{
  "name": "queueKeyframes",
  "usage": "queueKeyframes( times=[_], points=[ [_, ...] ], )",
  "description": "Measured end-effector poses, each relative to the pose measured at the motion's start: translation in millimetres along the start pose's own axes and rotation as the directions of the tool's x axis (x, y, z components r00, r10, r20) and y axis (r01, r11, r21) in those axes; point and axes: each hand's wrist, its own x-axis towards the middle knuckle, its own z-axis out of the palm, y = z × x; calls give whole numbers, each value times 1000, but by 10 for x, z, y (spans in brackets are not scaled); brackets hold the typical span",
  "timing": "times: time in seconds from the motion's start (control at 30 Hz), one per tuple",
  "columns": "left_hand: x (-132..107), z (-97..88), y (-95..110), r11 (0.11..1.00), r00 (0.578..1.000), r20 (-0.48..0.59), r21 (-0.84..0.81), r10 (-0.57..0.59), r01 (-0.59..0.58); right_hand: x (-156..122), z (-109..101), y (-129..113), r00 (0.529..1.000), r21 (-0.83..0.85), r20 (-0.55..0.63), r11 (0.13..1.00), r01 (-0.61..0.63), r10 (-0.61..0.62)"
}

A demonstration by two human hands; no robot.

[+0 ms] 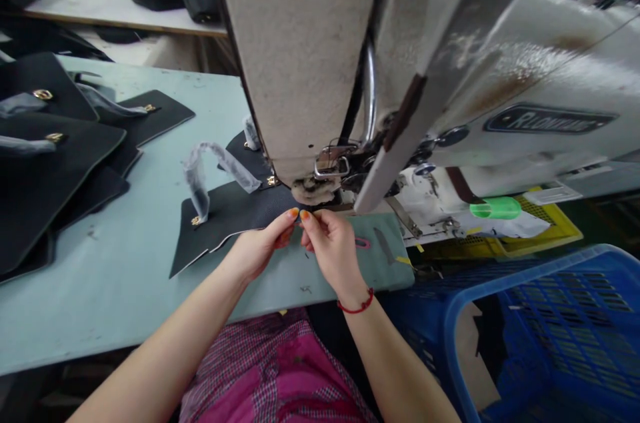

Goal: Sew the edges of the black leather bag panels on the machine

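Note:
My left hand (263,246) and my right hand (330,246) meet fingertip to fingertip just below the needle area of a sewing machine (350,76). Both pinch closed; what they hold is too small to make out. Under my left fingers lies a black leather piece (235,213) with gold hardware and a plastic-wrapped handle (210,169). A red cord circles my right wrist.
A stack of black leather panels (55,163) with gold clasps covers the left of the pale green table (125,276). A blue plastic crate (545,329) stands at lower right, a yellow tray (555,233) with a green spool (495,208) behind it.

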Motion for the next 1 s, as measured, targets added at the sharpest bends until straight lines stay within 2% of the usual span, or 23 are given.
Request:
queueKeyframes(
  times=[0.1,0.17,0.33,0.5,0.73,1.0],
  points=[
    [-2,18,38,1000,998,66,-2,-16,16,-124,-20,47,1000,38,-13,999,11,-11],
    [-3,36,53,1000,997,78,6,5,-5,-234,-30,126,999,55,-15,998,-29,30],
    [20,58,53,994,992,80,31,99,-102,-498,-22,490,986,28,-21,986,-165,166],
    [75,45,64,988,986,80,33,150,-153,-633,-7,776,982,-39,-16,981,-189,188],
    [147,40,79,984,984,45,26,174,-176,-645,-6,816,995,-177,33,980,-87,95],
    [208,81,92,966,965,-40,19,259,-258,-673,-22,905,991,-206,73,974,-98,115]
  ],
)
